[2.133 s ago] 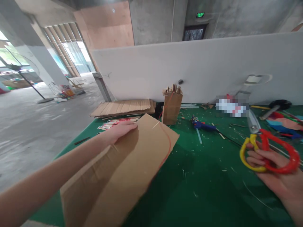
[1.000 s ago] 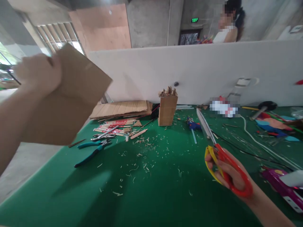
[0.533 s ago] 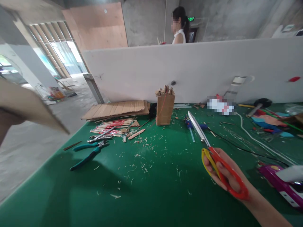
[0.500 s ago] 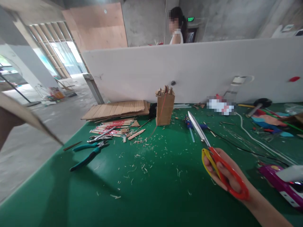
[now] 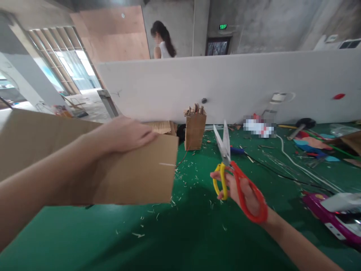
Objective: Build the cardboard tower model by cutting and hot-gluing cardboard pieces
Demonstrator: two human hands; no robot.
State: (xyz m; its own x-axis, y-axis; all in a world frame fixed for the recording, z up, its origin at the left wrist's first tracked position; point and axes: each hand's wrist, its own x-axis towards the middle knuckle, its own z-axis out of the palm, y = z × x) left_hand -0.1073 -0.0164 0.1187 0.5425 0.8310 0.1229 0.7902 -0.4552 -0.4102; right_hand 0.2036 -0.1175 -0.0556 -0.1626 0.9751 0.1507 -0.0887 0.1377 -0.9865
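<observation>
A large flat sheet of brown cardboard (image 5: 143,173) is held over the left half of the table by my left hand (image 5: 124,133). My fingers fold over its upper edge, and the part behind the sheet is hidden. In my right hand (image 5: 234,184) is a pair of scissors (image 5: 225,150) with one red and one yellow handle loop. Their blades are spread apart and point up, away from me, a short way right of the cardboard's edge. Nothing lies between the blades.
A cardboard box (image 5: 195,130) with pieces sticking out stands against the white partition (image 5: 158,86). Shavings litter the green table (image 5: 180,233). A blue tool (image 5: 237,150) with a black cord and a purple device (image 5: 327,216) lie right. Beyond the partition is a person (image 5: 163,41).
My left hand has brought the cardboard in from the left edge, covering the pliers and sticks. The scissors have moved left and their blades have opened. The person behind appears farther left.
</observation>
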